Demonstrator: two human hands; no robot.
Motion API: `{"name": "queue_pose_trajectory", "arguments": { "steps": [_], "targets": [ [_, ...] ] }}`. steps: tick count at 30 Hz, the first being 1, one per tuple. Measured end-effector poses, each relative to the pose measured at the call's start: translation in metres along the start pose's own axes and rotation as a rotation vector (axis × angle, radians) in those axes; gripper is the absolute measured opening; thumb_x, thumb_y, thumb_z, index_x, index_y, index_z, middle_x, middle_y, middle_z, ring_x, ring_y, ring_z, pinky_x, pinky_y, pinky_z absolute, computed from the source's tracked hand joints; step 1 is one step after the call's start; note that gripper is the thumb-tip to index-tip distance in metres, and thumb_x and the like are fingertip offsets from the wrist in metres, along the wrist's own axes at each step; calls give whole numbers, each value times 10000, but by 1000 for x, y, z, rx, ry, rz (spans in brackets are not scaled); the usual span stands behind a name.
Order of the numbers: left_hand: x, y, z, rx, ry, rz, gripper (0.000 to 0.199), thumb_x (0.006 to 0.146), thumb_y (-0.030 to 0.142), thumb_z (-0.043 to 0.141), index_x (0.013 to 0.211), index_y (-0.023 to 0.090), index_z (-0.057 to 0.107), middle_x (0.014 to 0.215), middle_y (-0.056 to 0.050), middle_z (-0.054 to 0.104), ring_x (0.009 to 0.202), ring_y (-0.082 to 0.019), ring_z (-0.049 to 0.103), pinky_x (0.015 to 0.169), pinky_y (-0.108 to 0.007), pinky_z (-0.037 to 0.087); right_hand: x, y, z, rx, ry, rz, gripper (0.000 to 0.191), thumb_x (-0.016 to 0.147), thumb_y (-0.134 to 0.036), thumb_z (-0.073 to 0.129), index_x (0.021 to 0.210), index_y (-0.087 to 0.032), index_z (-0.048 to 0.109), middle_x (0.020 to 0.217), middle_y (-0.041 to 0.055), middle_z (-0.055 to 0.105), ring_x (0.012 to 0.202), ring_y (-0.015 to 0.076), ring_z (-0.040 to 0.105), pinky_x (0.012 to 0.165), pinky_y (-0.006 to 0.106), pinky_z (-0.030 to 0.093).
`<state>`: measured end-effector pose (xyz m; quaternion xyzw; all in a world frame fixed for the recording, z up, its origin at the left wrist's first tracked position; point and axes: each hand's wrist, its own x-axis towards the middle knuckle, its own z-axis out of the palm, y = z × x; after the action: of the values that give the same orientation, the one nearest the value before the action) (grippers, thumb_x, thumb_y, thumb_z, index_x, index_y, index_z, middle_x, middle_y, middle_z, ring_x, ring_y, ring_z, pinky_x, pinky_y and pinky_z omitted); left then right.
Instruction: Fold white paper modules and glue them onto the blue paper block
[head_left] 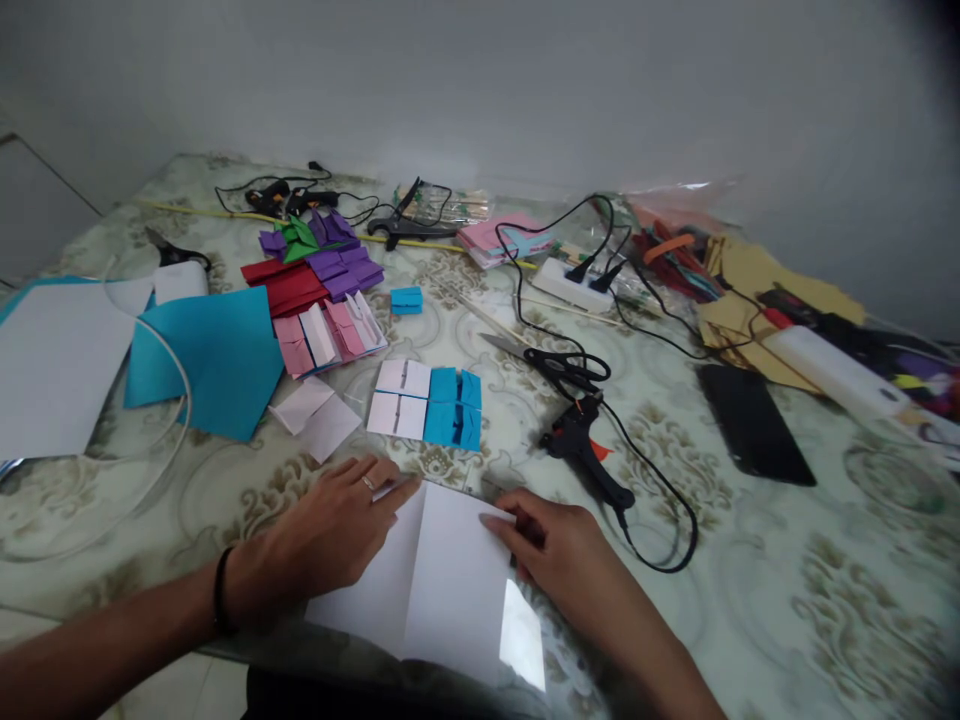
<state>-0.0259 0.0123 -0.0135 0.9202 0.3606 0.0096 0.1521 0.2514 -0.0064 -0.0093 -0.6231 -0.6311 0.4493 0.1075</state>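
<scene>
A sheet of white paper (457, 570) with a crease down its middle lies at the table's front edge. My left hand (337, 525) rests flat on its left half, fingers stretched toward the top of the crease. At the right edge, my right hand (551, 540) pinches the paper, thumb on top and the other fingers partly hidden. Just beyond are small folded squares of white paper (400, 398) and blue paper (454, 408), side by side. A loose folded white piece (316, 415) lies past my left hand.
Right of the paper are a black glue gun (589, 455) with its cord, scissors (555, 362) and a phone (754, 420). A power strip (574, 285) stands behind. Leftward lie blue sheets (210, 360), a white sheet (67, 370) and folded coloured papers (281, 290).
</scene>
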Motion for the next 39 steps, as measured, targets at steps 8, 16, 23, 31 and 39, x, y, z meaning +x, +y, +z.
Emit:
{"name": "queue_pose_trajectory", "arguments": {
  "steps": [8, 16, 23, 31, 39],
  "targets": [
    [1, 4, 4, 97, 9, -4, 564, 928, 106, 537, 1488, 174, 540, 1199, -118, 663, 1058, -284, 615, 893, -443, 457, 0, 2, 2, -147, 95, -50, 315, 1009, -331, 469, 742, -226, 599, 640, 33, 688, 596, 221, 644, 614, 317, 404],
    [0, 5, 12, 206, 36, 25, 576, 925, 128, 570, 1499, 133, 529, 1193, -116, 688, 1028, -283, 613, 860, -448, 440, -3, 8, 7, -185, 119, -80, 267, 991, -282, 531, 741, -226, 605, 701, 40, 730, 655, 228, 684, 619, 304, 404],
    [0, 5, 15, 237, 30, 33, 598, 911, 102, 559, 1507, 119, 522, 1223, -123, 695, 1028, -280, 617, 863, -449, 446, -3, 11, 8, -190, 94, -62, 257, 1007, -292, 518, 783, -225, 627, 727, 41, 741, 682, 235, 695, 640, 305, 416],
    [0, 6, 9, 212, 2, 22, 587, 916, 102, 553, 1503, 130, 535, 1236, -116, 702, 1041, -279, 633, 898, -448, 465, -5, 11, 6, -159, 83, -57, 287, 1001, -323, 500, 750, -227, 599, 675, 30, 701, 632, 220, 652, 621, 306, 389],
    [-8, 17, 14, 143, 70, -13, 567, 976, 163, 486, 1536, 70, 477, 1484, -163, 603, 1358, -329, 527, 1118, -497, 391, -16, 14, 8, -95, 32, 22, 397, 993, -444, 474, 660, -233, 512, 562, 3, 588, 551, 190, 543, 569, 307, 310]
  ]
}}
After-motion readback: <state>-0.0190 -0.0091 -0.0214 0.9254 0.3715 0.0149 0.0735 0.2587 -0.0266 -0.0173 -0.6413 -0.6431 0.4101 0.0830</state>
